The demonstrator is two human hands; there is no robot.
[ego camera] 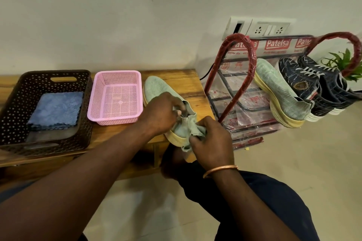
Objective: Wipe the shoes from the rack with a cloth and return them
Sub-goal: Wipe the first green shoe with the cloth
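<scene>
Sneaker (156, 88) sits at the bench's (170, 76) right end, left hand (160, 111) gripping its collar steady while right hand (211, 139) presses bunched cloth (195, 132) against its heel.

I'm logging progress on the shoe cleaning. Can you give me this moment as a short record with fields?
being wiped: green shoe on the bench
left hand: grips the shoe's collar
right hand: holds the cloth at the heel
on rack: matching green shoe, two dark sneakers
spare: blue cloth in brown basket
pink basket: beside the brown basket
</scene>
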